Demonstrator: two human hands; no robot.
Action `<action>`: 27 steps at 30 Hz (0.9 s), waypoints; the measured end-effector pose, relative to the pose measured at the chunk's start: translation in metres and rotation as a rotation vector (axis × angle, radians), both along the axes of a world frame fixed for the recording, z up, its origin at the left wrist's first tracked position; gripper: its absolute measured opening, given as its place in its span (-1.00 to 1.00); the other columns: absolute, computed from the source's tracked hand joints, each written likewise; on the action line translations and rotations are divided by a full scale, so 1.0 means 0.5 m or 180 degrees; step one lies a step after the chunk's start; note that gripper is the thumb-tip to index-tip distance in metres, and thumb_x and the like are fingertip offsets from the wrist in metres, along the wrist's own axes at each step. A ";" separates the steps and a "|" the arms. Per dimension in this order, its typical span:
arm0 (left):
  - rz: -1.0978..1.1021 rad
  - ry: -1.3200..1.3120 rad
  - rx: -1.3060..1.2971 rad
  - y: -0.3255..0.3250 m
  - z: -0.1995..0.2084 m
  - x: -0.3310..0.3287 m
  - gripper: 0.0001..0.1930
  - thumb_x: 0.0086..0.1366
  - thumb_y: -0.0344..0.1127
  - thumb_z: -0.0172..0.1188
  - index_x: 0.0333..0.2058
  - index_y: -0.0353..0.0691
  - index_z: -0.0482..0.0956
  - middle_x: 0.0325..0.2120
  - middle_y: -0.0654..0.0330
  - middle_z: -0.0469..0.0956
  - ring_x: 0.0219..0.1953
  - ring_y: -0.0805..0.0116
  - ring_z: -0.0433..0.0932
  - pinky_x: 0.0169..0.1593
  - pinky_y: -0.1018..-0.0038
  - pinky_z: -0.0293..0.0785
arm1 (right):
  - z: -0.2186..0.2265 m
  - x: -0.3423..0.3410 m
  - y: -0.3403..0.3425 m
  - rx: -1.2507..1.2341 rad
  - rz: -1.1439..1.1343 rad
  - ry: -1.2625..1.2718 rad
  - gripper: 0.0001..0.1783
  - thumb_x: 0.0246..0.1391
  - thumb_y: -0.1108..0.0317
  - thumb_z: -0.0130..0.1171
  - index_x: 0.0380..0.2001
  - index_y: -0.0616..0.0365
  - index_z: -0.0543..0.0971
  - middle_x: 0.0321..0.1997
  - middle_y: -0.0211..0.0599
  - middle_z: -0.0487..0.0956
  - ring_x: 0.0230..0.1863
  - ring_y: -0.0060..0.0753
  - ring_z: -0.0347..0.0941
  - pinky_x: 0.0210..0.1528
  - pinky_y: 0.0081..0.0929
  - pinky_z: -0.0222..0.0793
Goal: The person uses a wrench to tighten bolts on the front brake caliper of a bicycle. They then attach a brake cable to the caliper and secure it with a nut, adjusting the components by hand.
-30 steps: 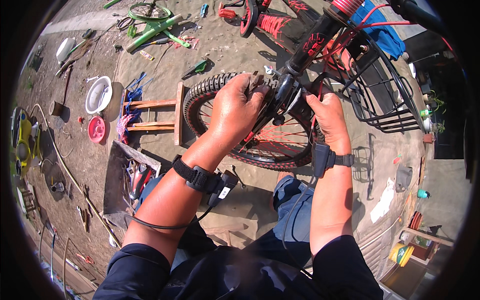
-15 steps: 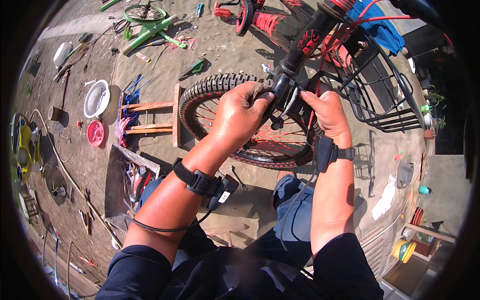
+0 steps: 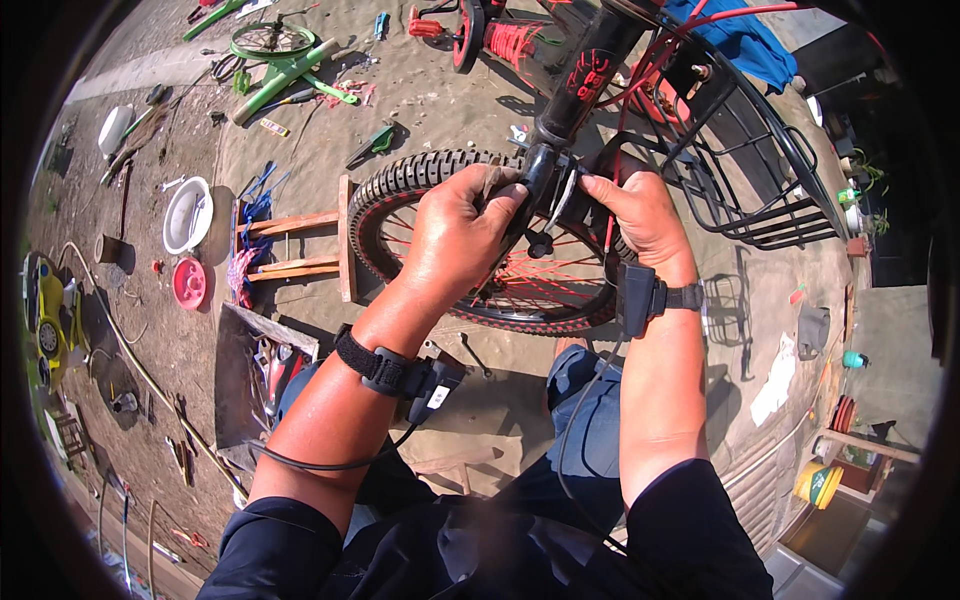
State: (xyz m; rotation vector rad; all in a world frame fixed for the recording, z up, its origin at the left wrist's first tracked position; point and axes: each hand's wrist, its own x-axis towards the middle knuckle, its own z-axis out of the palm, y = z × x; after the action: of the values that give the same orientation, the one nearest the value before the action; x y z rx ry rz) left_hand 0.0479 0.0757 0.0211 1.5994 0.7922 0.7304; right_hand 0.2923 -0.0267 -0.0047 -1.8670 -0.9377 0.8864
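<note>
Two hands reach into the head view from its lower edge, the left hand and the right hand, facing each other across the front end of a bicycle. Its black fork stands between them near the middle of the view, just above the spokes of a wheel with a knobbly black tyre.

On the left, thumb and fingers are drawn together against the fork's side, beside the tyre; whether they clamp anything small I cannot tell. On the right, the thumb is just beside a curved silver strip, its fingers curling behind, their grip hidden.

Beyond the right hand is a black wire basket. Left of the wheel stands a wooden stool; nearer the person are a tool tray and, on the ground, a wrench.
</note>
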 end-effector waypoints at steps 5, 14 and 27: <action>0.0003 0.0036 0.0068 0.000 0.005 -0.004 -0.81 0.33 -0.36 0.29 -0.17 -0.36 0.65 -0.51 0.19 0.61 -0.46 0.53 0.51 -0.32 0.48 0.48 | 0.007 -0.012 0.002 0.0154 0.0039 0.0111 -0.53 0.08 0.05 0.43 -0.57 0.17 0.46 -0.54 -0.58 0.35 -0.47 -0.65 0.19 -0.40 -0.44 0.13; -0.0047 -0.0035 -0.0131 -0.004 0.000 -0.011 -0.77 0.35 -0.32 0.27 -0.12 -0.35 0.65 -0.44 0.19 0.66 -0.39 0.54 0.58 -0.26 0.49 0.53 | 0.028 -0.035 0.005 0.0386 -0.0012 0.0143 -0.43 0.04 -0.05 0.44 -0.72 0.15 0.47 -0.69 -0.65 0.29 -0.58 -0.68 0.12 -0.52 -0.42 0.09; 0.0275 -0.0050 0.0111 0.006 -0.026 -0.040 -0.72 0.48 -0.18 0.14 -0.16 -0.30 0.65 -0.47 0.22 0.61 -0.40 0.54 0.46 -0.24 0.48 0.46 | 0.031 -0.030 -0.025 0.0837 -0.0095 0.0749 -0.42 0.15 0.11 0.39 0.00 0.38 0.47 0.00 -0.29 0.52 0.05 -0.51 0.36 0.17 -0.47 0.19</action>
State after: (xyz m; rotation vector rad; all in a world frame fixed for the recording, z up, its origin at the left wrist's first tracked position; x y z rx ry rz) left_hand 0.0281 0.0786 0.0082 1.5966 0.8454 0.8219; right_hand 0.2774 -0.0393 0.0106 -1.5139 -0.8348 0.8961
